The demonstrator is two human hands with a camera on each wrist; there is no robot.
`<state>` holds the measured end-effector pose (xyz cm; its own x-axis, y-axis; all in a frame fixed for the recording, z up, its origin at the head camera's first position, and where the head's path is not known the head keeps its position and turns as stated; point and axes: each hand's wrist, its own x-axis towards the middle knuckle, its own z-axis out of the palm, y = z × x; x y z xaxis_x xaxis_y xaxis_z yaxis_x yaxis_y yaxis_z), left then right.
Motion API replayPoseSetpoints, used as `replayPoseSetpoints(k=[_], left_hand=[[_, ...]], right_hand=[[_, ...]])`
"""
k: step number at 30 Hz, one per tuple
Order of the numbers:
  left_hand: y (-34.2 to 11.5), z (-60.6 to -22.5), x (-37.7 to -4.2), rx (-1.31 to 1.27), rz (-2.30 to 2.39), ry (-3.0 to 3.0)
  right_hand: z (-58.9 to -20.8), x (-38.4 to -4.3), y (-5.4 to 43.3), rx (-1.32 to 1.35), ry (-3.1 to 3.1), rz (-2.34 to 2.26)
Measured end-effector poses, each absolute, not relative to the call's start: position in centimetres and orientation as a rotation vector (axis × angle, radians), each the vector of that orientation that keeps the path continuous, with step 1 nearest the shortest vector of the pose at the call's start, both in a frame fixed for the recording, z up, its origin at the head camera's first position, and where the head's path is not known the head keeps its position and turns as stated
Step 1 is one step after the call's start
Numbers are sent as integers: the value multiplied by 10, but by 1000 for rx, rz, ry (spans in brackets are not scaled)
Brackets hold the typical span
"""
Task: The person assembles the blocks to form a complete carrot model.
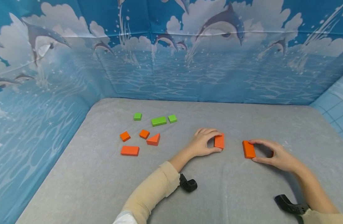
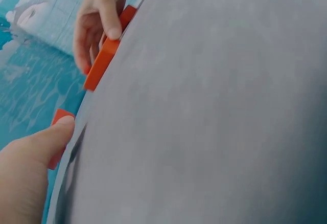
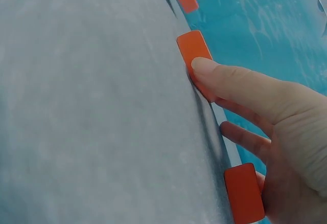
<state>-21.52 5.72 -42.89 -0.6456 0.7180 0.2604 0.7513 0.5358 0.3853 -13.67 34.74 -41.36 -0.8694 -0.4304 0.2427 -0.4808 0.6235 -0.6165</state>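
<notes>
Near the middle of the grey cloth, my left hand [image 1: 205,142] pinches an orange-red rectangular block [image 1: 219,141] between thumb and fingers. A short gap to the right, my right hand [image 1: 278,155] grips an orange rectangular block [image 1: 248,149] by its ends. In the right wrist view the thumb lies across that block [image 3: 195,45]. Below it, another red-orange block [image 3: 244,193] shows beside the lower fingers; the head view does not show this one, and how it is held is hidden. The left wrist view shows the left thumb [image 2: 36,147] against its block [image 2: 62,114].
Left of the hands lie an orange-red rectangular block [image 1: 130,151], a triangular block [image 1: 153,139] and two small orange blocks [image 1: 125,136]. Behind them are a long green block [image 1: 158,121] and two small green ones [image 1: 137,116]. A dolphin-print curtain [image 1: 171,68] borders the grey surface.
</notes>
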Motion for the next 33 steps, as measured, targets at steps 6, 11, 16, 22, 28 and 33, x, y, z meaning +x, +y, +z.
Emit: replayPoseSetpoints(k=[6, 11, 16, 22, 28, 33], left_hand=[[33, -425, -222, -1200, -801, -2648], [14, -427, -227, -1115, -793, -2673], [1, -431, -232, -1078, -827, -2704], [-4, -437, -234, -1061, -832, -2725], [-5, -437, -234, -1062, -837, -2734], [-6, -434, -233, -1057, -858, -2739]], right_hand=[[-413, -136, 348, 781, -2761, 1096], [-413, -137, 349, 786, -2767, 1090], [-413, -137, 348, 794, -2762, 1091], [-413, -137, 347, 811, -2745, 1069], [-405, -144, 339, 784, -2790, 1001], [-387, -163, 313, 694, -2890, 1051]])
